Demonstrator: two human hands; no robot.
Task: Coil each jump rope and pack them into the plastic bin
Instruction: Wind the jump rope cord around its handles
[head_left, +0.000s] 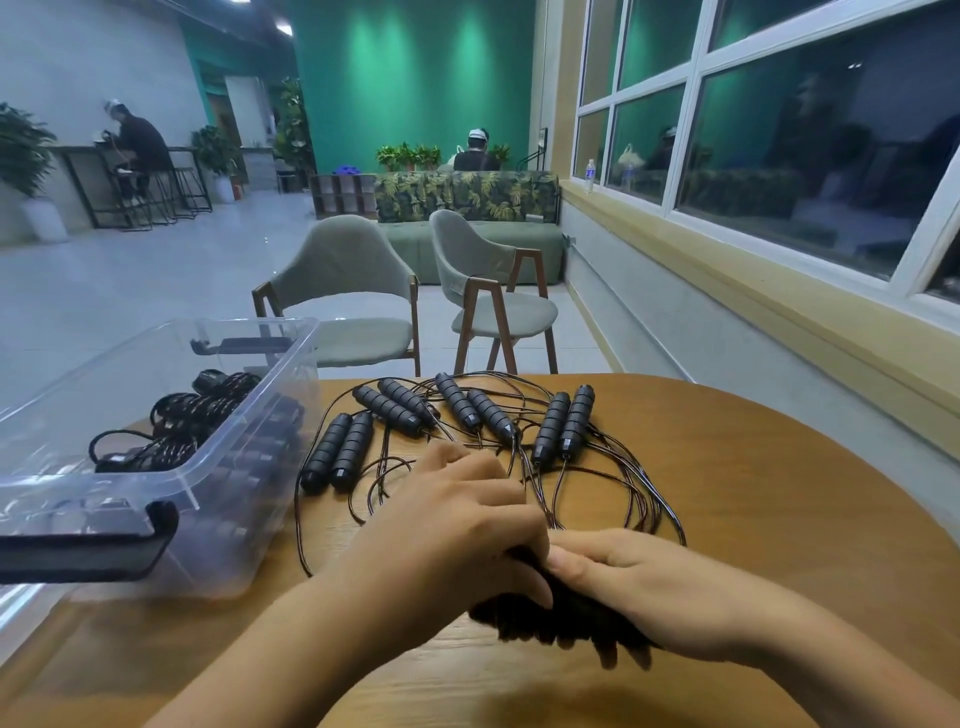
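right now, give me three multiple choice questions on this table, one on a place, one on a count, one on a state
1. Where on the table is the plastic bin?
A) its left side
B) its right side
C) the middle, among the handles

2. How many black handles lie loose on the table?
A) four
B) eight
C) twelve

3. What state is the bin in?
A) empty
B) open, with coiled jump ropes inside
C) shut under a lid

Answers:
1 A, it stands left of all the handles.
2 B, four pairs lie in a row.
3 B, dark coils show through its open top.
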